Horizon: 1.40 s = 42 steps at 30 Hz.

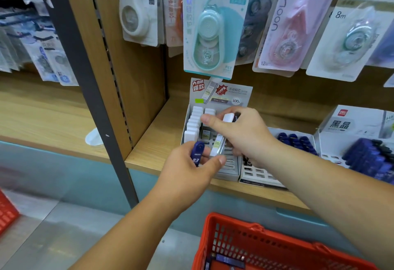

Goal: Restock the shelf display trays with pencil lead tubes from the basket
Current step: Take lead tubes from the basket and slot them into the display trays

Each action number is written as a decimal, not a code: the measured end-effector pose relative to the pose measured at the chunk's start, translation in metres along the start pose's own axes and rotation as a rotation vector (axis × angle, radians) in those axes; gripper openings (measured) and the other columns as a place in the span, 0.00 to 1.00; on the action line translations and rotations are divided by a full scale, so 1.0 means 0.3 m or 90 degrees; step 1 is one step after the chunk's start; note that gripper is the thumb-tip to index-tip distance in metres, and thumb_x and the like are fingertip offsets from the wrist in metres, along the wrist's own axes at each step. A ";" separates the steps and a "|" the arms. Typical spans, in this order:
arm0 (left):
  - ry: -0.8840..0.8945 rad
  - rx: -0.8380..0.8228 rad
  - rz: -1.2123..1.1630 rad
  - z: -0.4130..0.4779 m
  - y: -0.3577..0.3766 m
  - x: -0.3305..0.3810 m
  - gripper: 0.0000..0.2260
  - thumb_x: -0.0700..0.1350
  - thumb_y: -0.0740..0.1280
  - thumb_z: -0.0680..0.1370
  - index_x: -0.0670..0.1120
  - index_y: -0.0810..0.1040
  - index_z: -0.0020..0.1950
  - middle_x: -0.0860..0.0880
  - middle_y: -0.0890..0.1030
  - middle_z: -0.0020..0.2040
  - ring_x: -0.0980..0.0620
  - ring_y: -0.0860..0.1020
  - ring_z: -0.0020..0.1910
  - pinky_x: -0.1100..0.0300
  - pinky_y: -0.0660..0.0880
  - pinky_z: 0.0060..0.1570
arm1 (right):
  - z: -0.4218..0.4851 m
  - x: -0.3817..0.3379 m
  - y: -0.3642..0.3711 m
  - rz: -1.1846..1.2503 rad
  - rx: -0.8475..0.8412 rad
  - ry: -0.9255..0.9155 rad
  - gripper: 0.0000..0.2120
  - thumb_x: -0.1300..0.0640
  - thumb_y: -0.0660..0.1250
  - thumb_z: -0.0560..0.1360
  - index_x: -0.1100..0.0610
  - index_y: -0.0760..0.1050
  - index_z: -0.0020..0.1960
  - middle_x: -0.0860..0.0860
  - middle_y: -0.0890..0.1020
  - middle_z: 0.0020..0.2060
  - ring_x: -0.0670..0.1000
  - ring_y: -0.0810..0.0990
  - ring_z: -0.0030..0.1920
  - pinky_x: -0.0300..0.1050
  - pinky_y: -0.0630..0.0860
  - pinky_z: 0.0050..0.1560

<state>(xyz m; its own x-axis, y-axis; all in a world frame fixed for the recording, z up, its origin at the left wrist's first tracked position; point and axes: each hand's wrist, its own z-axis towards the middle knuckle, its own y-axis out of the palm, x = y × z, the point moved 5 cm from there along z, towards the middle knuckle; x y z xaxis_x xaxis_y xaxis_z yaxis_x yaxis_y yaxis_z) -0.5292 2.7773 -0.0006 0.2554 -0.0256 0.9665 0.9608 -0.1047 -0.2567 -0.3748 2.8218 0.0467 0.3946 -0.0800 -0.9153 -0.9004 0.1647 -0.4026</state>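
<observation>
Clear plastic w/ a white cap: the white-capped tube (220,136) is pinched in the right hand (243,135), thumb and fingers closed on it near the cap end, lower end angled down twd the tray. Just below-left of it, the left hand (187,171) grips a dark blue tube (198,152), fingers curled round it. Its thumb lies close to the clear tube's lower end; touching or not, can't tell.

Directly under both hands is the display tray (231,164): bare slots on the near side, and a row of standing white caps (195,120) at the far left, beyond the left hand. Right of the right hand are a second tray (255,176) and blue-capped tubes (292,139). Nearest the person, below the wrists, is the red basket (213,237) w/ more blue tubes (229,259) in the bottom. Correction-tape packs (210,35) hang above.

Handling, prob.: very light, stiff, smooth plastic, so slippery. Leads inside are likely brittle, so don't drop it. Best hold is on the barrel sides below the cap, cap up, leaving the bottom end free to steer into a slot.
</observation>
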 end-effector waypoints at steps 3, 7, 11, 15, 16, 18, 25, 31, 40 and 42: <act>0.011 0.047 0.056 0.013 -0.040 -0.007 0.10 0.52 0.78 0.75 0.50 0.80 0.47 0.50 0.82 0.42 0.63 0.75 0.33 0.71 0.71 0.31 | 0.017 0.003 -0.025 0.055 -0.041 0.026 0.20 0.45 0.82 0.68 0.56 0.82 0.53 0.50 0.76 0.26 0.49 0.70 0.25 0.39 0.64 0.23; 0.015 0.074 0.042 0.017 -0.055 -0.015 0.10 0.49 0.80 0.73 0.52 0.79 0.45 0.56 0.80 0.36 0.64 0.76 0.32 0.72 0.70 0.30 | 0.026 -0.012 -0.026 0.111 -0.103 0.036 0.22 0.54 0.84 0.67 0.58 0.80 0.56 0.55 0.77 0.29 0.49 0.70 0.24 0.38 0.63 0.24; -0.011 0.085 0.012 0.025 -0.069 -0.028 0.10 0.46 0.80 0.73 0.48 0.80 0.46 0.54 0.79 0.35 0.64 0.76 0.30 0.71 0.71 0.29 | 0.010 -0.022 -0.017 0.098 -0.184 0.032 0.17 0.61 0.81 0.70 0.60 0.82 0.56 0.53 0.79 0.27 0.48 0.69 0.22 0.37 0.61 0.24; -0.046 0.086 0.023 0.023 -0.071 -0.035 0.12 0.49 0.78 0.75 0.49 0.77 0.49 0.50 0.81 0.40 0.58 0.79 0.35 0.66 0.75 0.32 | 0.025 -0.038 -0.049 0.024 -0.063 -0.038 0.09 0.60 0.80 0.71 0.55 0.84 0.50 0.51 0.80 0.34 0.47 0.71 0.25 0.38 0.66 0.26; -0.065 0.079 0.032 0.023 -0.069 -0.041 0.11 0.50 0.76 0.77 0.49 0.76 0.50 0.50 0.80 0.40 0.54 0.78 0.35 0.64 0.74 0.31 | 0.038 -0.048 -0.062 -0.037 -0.016 -0.084 0.09 0.58 0.81 0.71 0.52 0.83 0.49 0.50 0.81 0.39 0.46 0.76 0.31 0.38 0.70 0.30; -0.121 0.062 -0.002 0.027 -0.065 -0.059 0.07 0.48 0.69 0.80 0.48 0.73 0.51 0.49 0.77 0.39 0.52 0.72 0.32 0.60 0.69 0.28 | 0.061 -0.061 -0.066 -0.132 0.020 -0.161 0.10 0.56 0.80 0.72 0.49 0.81 0.48 0.47 0.82 0.44 0.46 0.79 0.42 0.39 0.73 0.41; -0.141 -0.022 -0.129 0.021 -0.046 -0.078 0.03 0.39 0.66 0.82 0.46 0.78 0.54 0.45 0.84 0.45 0.53 0.81 0.36 0.60 0.79 0.36 | 0.106 -0.006 0.005 -0.137 -0.001 -0.177 0.10 0.58 0.81 0.70 0.52 0.81 0.45 0.46 0.81 0.41 0.45 0.78 0.42 0.39 0.72 0.43; -0.107 0.012 -0.153 0.022 -0.075 -0.096 0.04 0.42 0.73 0.80 0.51 0.86 0.48 0.52 0.81 0.39 0.55 0.81 0.40 0.57 0.84 0.39 | 0.107 0.001 0.011 -0.174 -0.010 -0.182 0.10 0.57 0.81 0.71 0.48 0.81 0.43 0.43 0.80 0.42 0.43 0.77 0.44 0.40 0.72 0.45; -0.140 0.015 -0.191 0.011 -0.078 -0.090 0.09 0.35 0.71 0.80 0.48 0.85 0.54 0.48 0.86 0.45 0.56 0.85 0.38 0.60 0.83 0.38 | 0.130 0.023 0.037 -0.217 0.033 -0.200 0.11 0.52 0.80 0.72 0.43 0.79 0.48 0.43 0.79 0.43 0.49 0.79 0.48 0.39 0.73 0.45; -0.147 0.012 -0.190 0.011 -0.077 -0.098 0.08 0.34 0.71 0.80 0.46 0.85 0.53 0.48 0.86 0.43 0.55 0.85 0.39 0.59 0.83 0.38 | 0.131 0.027 0.033 -0.189 0.034 -0.196 0.11 0.53 0.80 0.72 0.44 0.79 0.47 0.44 0.80 0.44 0.49 0.79 0.48 0.38 0.72 0.44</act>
<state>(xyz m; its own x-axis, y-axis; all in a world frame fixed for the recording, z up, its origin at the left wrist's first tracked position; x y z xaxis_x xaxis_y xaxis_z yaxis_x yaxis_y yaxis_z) -0.5586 2.7838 -0.0231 -0.0201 0.2288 0.9733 0.9979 -0.0549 0.0335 -0.3734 2.8614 0.0349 0.6792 0.1637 -0.7155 -0.7316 0.2300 -0.6418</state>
